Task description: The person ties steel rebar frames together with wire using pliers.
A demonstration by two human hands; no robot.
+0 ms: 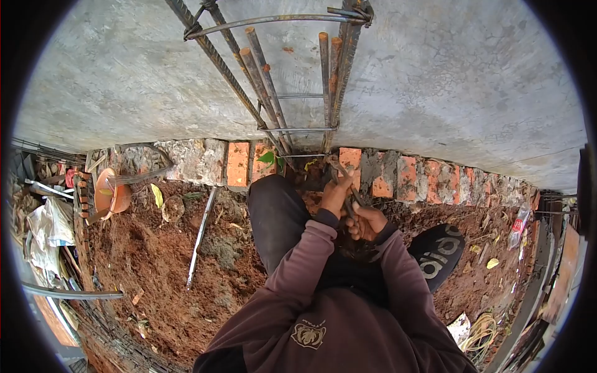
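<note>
Both of my hands are close together in front of my knees, above the row of bricks. My left hand (336,195) is closed around a dark metal tool (343,171) that looks like pincers, near its head. Lower and to the right, my right hand (367,222) is wrapped round the lower part of the same tool. The tool's head lies beside an orange brick (350,158), near the foot of an upright rebar cage (336,74). What the jaws touch is too small to tell.
A grey wall (448,81) rises ahead. An orange bucket (118,198) lies at the left, with a metal bar (202,239) on the soil. A plastic bottle (517,229) and coiled cord (480,332) are at the right. My knees flank the hands.
</note>
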